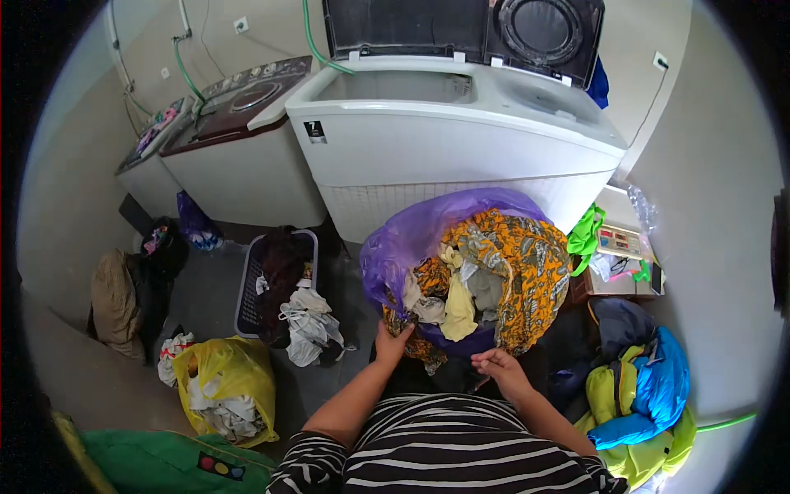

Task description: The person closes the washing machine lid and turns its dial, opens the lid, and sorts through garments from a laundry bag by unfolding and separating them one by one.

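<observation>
A large purple plastic bag sits before me, its mouth wide, packed with laundry. Orange-and-grey patterned cloth spills over its right side and front. In the middle lie a pale yellow garment and grey pieces of clothing. My left hand is closed on the patterned cloth at the bag's front left edge. At the front right, just below the cloth, my right hand has its fingers curled together; whatever is between them is too small to tell.
A white twin-tub washing machine stands behind the bag, lids raised. On the left are a laundry basket with dark clothes and a yellow bag of laundry. Blue and lime jackets lie right, below a small cabinet holding odds and ends.
</observation>
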A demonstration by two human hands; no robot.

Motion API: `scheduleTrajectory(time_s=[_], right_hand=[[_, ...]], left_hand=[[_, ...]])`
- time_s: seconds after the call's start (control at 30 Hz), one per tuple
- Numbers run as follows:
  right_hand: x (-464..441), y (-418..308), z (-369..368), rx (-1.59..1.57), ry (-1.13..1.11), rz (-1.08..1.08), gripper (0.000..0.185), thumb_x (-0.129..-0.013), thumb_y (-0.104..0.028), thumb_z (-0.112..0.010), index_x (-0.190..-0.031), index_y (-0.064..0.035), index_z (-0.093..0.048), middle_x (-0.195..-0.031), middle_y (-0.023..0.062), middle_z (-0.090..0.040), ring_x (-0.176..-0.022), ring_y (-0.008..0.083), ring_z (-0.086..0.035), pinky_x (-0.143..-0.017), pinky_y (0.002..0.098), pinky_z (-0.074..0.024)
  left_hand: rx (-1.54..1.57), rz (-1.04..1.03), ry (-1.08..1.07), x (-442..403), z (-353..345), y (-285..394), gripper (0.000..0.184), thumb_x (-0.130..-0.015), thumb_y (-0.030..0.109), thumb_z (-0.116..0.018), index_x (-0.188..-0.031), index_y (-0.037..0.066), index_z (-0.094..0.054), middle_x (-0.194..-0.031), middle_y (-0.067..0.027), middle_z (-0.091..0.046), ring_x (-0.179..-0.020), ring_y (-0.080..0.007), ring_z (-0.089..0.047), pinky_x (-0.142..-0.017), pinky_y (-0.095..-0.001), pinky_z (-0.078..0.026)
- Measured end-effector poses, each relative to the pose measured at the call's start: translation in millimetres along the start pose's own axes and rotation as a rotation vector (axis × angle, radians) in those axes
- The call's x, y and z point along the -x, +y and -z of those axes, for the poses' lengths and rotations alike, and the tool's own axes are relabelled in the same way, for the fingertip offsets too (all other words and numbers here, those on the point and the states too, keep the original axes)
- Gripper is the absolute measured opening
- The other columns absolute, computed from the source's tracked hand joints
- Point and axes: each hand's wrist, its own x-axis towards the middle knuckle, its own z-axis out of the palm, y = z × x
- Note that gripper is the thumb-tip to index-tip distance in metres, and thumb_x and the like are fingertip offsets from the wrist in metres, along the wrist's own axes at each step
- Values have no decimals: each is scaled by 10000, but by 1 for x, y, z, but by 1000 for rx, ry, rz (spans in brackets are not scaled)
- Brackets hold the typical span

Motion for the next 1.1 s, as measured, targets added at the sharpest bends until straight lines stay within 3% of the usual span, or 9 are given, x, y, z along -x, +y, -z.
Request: scheduleTrajectory(time_s=[0.03, 0.2, 0.27, 0.3, 0.4, 0.6, 0.73, 0.87, 1.1], right_hand=[[-2, -1, -5, 19, -25, -5, 130, -846, -81, -535, -959, -16, -544, -1084, 114, -565, -943, 183, -541, -807, 252, -415], [-34, -32, -39, 120, -184, 78, 166, -845, -101, -545, -986, -17, -573, -1081, 117, -565, -962, 194, -537, -823, 264, -414], [-77, -16, -46, 425, -200, 535, 189, -821, -127, -582, -980, -27, -601, -1055, 123, -568, -947, 216, -542, -826, 283, -421], [-92, -12, -53, 423, -200, 542, 189, -821, -127, -582, -980, -27, -601, -1055, 123, -568, -947, 216, -542, -826, 283, -421], [-123, -3, -63, 1167, -13, 861, 191, -788, -128, -607, -959, -42, -619, -1030, 134, -565, -910, 236, -553, -801, 294, -438], [-124, -32, -68, 493, -7, 235, 170, -767, -77, -583, -926, -29, -615, -811, 87, -588, -707, 154, -541, -611, 234, -431], [-82, -111, -61, -49, 71, 368, 131, -725, 10, -537, -835, -31, -596, -722, 52, -566, -652, 99, -497, -607, 192, -389], [-44, -165, -28, -325, 37, 660, 139, -684, 55, -461, -774, -35, -517, -740, 49, -527, -637, 116, -470, -624, 203, -377], [10, -199, -18, -455, -114, 722, 114, -685, 26, -449, -759, -60, -458, -737, 74, -519, -693, 174, -492, -684, 239, -384]], left_hand=[[58, 100, -106, 0, -2, -1, 542, -743, 243, -681, -1156, -5, -432, -1061, -165, -545, -931, -272, -546, -813, -325, -423], [-14, -6, -41, 17, -10, 7, 413, -771, 234, -641, -1087, 18, -485, -909, -131, -609, -771, -257, -585, -725, -315, -452], [16, -28, -47, 21, -11, 9, 387, -778, 216, -629, -1080, 21, -487, -920, -130, -607, -779, -254, -584, -725, -313, -450], [51, -46, -51, 24, -10, 9, 361, -784, 197, -617, -1074, 25, -489, -930, -129, -604, -786, -251, -582, -725, -311, -449], [124, -91, -55, 23, -7, 20, 310, -798, 160, -593, -1062, 33, -493, -951, -126, -599, -802, -244, -580, -724, -307, -446], [174, -125, 25, -14, 28, 35, 330, -785, 86, -564, -1098, 38, -472, -924, -131, -591, -791, -224, -575, -735, -277, -441], [51, -19, 66, -22, 34, 26, 445, -729, 103, -606, -1137, 34, -443, -1020, -167, -546, -911, -266, -537, -820, -311, -412], [-270, -386, 432, -15, 18, 10, 560, -663, 140, -652, -1160, 35, -416, -1197, -204, -424, -1059, -333, -444, -912, -373, -345], [-314, -810, 65, 25, -8, 122, 707, -628, 179, -672, -1246, 45, -355, -1359, -202, -229, -1159, -365, -345, -971, -413, -273]])
